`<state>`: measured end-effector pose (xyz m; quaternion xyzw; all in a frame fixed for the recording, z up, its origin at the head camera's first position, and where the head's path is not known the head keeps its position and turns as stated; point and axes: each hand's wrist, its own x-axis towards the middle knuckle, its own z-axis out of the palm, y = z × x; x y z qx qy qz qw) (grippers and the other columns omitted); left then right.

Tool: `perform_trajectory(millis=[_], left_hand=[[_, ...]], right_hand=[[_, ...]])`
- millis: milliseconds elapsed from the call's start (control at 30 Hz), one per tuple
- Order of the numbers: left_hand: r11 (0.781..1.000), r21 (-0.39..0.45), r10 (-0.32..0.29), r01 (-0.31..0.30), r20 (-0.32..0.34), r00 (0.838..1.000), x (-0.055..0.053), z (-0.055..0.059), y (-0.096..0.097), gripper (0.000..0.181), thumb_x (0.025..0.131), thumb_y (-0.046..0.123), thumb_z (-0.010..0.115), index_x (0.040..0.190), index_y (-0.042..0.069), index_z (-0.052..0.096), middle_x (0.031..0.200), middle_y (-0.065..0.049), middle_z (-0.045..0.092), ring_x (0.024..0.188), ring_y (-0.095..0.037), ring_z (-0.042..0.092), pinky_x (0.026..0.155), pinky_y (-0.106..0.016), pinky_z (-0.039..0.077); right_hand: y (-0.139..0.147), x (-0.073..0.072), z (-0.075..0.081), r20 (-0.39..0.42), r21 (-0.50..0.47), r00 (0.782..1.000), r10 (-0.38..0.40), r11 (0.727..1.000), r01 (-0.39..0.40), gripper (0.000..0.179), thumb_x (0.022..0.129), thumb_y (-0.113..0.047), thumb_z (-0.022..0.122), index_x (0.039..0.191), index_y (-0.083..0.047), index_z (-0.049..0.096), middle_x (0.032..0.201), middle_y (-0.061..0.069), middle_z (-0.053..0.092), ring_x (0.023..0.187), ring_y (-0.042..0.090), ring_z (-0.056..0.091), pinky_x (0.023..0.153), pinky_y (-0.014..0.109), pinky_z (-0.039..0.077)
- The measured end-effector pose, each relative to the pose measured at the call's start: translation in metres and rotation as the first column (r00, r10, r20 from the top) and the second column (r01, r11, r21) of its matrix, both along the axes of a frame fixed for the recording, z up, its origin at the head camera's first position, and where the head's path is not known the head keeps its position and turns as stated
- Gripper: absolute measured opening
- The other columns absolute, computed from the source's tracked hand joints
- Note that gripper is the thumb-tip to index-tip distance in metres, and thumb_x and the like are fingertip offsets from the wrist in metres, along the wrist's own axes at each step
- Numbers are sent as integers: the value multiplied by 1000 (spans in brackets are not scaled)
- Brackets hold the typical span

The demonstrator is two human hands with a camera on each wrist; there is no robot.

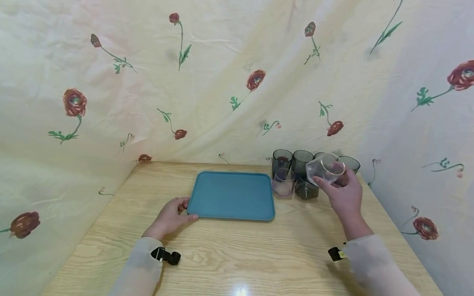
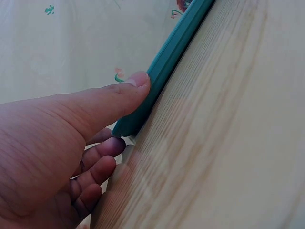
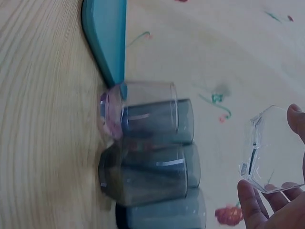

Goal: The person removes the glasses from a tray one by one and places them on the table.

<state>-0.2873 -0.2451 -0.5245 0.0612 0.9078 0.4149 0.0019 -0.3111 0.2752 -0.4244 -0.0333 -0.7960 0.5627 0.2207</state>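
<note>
At the near left corner of a blue rectangular tray [image 1: 232, 196], my left hand [image 1: 171, 217] grips the rim. Its thumb lies along the front edge and its fingers bend by the left side. My right hand [image 1: 348, 196] holds a clear faceted glass [image 3: 271, 148] between thumb and fingers, raised off the table and tilted. Just left of that hand, a pinkish clear glass [image 1: 283, 187] and a dark grey faceted glass [image 1: 307, 192] stand side by side. Behind them, several taller grey glasses [image 1: 282, 157] form a row, partly hidden by the raised glass.
The wooden table [image 1: 217, 260] carries the tray at its far middle, with the pinkish glass close by the tray's right edge. A flower-printed cloth [image 1: 216, 77] hangs behind and on both sides. Another grey glass [image 1: 350, 163] stands at the far right, behind my right hand.
</note>
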Motion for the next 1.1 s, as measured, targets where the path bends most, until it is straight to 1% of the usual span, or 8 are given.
perform_trajectory(millis=[100,233,400,567,700,800,933,1100], left_hand=[[1000,6,-2,2,1,1000,0,0,-1,79,89,37,87,153,7,52,116,-3,57,101,-23,47,89,-44,42],[1000,2,-5,5,0,1000,0,0,-2,80,89,38,87,153,7,52,115,-3,56,101,-23,46,89,-44,41],[1000,-2,-3,3,-2,1000,0,0,-1,80,88,39,87,153,8,53,115,-3,57,102,-23,47,90,-44,42],[1000,-1,-4,4,1,1000,-1,0,-1,80,87,40,87,153,9,54,115,-3,58,101,-23,47,89,-44,42],[1000,-3,-3,3,-4,1000,-1,-2,-2,80,87,40,87,152,8,54,114,-3,57,100,-23,47,88,-43,42],[1000,-5,-2,1,-5,1000,0,-2,-1,80,87,40,87,153,8,53,113,-3,57,100,-23,47,88,-44,42],[1000,-3,-2,2,-6,1000,0,-1,-1,80,87,39,87,152,7,53,113,-3,57,100,-23,47,88,-44,42],[1000,-8,-1,1,-15,1000,-1,-2,-1,80,88,40,87,152,7,54,114,-3,57,101,-23,47,89,-44,42]], right_hand=[[14,-1,-3,41,17,997,-61,998,60,76,83,-44,90,146,-18,57,127,8,64,103,10,56,67,19,48],[30,-4,-10,86,4,989,-117,993,117,75,82,-47,90,144,-22,57,133,-2,56,112,11,51,68,21,48],[48,-10,-22,106,-38,981,-165,985,170,74,80,-46,91,142,-22,59,136,-4,53,114,12,51,71,17,50],[60,-15,-32,145,-58,971,-190,978,200,71,79,-48,92,136,-25,58,136,0,53,114,13,53,70,15,51],[64,-19,-42,176,-50,971,-161,984,172,74,79,-47,92,137,-21,55,143,6,51,116,16,54,70,16,52],[66,-20,-49,207,-15,968,-141,989,147,80,80,-50,90,143,-18,53,150,9,48,120,20,51,70,17,50],[69,-21,-57,242,16,963,-119,993,119,87,82,-53,88,151,-16,50,155,12,45,131,27,46,75,19,47],[73,-24,-63,269,44,961,-63,998,54,90,84,-54,85,154,-14,46,159,15,41,137,33,41,83,26,47]])
